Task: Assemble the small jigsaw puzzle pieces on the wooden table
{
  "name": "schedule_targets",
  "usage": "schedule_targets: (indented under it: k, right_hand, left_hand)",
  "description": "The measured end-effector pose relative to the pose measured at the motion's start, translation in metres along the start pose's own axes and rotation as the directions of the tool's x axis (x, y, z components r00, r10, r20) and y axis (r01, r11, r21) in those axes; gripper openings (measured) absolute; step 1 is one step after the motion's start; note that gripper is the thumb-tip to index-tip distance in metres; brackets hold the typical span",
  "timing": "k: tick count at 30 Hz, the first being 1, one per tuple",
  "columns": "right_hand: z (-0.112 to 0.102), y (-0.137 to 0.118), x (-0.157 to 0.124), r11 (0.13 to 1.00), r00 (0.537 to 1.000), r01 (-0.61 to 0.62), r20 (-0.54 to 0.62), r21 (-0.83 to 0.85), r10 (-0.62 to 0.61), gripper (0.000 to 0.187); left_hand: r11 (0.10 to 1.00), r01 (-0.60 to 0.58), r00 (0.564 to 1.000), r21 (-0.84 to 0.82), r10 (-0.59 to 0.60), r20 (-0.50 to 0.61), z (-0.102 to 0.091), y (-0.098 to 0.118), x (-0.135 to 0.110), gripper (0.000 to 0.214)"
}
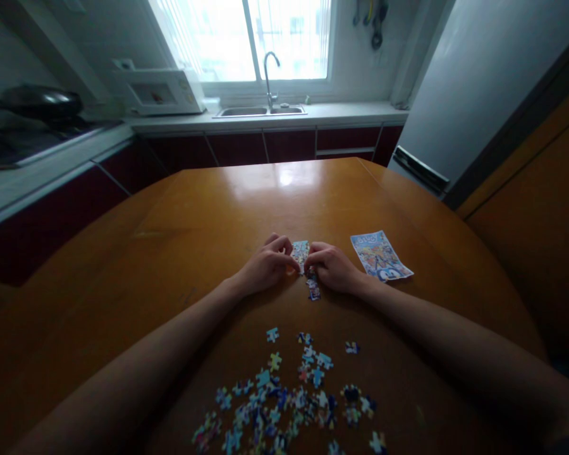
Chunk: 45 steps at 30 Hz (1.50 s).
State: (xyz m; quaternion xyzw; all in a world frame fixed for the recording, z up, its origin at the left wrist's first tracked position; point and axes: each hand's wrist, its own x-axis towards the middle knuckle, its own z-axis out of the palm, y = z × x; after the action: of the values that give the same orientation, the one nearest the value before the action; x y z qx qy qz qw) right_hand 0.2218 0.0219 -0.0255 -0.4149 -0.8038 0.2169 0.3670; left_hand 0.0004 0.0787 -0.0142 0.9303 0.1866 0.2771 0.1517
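Both my hands rest on a round wooden table. My left hand and my right hand have their fingers curled and pinched on the two sides of a small joined patch of jigsaw pieces lying between them. A short strip of joined pieces trails from the patch towards me. Several loose jigsaw pieces lie scattered on the table near my body, below my forearms.
A colourful printed picture card lies flat to the right of my right hand. Beyond the table runs a counter with a sink and tap, a white microwave, and a pan on a stove. A fridge stands at the right.
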Motion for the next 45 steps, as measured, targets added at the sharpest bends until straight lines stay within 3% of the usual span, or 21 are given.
schedule_targets:
  k: [3,10,21,29,45]
  right_hand:
    - [-0.0005,-0.0011,0.0012,1.000,1.000,-0.002,-0.005,0.015,0.002,0.036]
    - [-0.0010,-0.0010,0.0035,0.986,0.973,-0.141,-0.172,0.087,0.154,0.037]
    - [0.0008,0.0010,0.0043,0.983,0.972,-0.152,-0.165,0.102,0.167,0.035]
    - [0.0002,0.0015,0.0053,0.980,0.966,-0.155,-0.188,0.121,0.176,0.035]
    - [-0.0018,0.0017,0.0057,0.967,0.950,-0.193,-0.212,0.168,0.227,0.036]
  left_hand:
    - [1.000,0.002,1.000,0.009,-0.002,0.002,0.0000,-0.0008,-0.0003,0.041]
    - [1.000,-0.009,0.999,-0.001,0.009,0.050,-0.0039,0.0034,-0.0006,0.045]
    - [0.999,-0.041,0.995,0.006,0.040,0.092,-0.0025,-0.0003,0.0000,0.036]
    - [0.999,-0.044,0.987,0.020,0.041,0.153,-0.0055,0.0060,0.0002,0.054]
    - [1.000,-0.024,0.997,-0.006,0.025,0.079,-0.0036,0.0026,-0.0005,0.044]
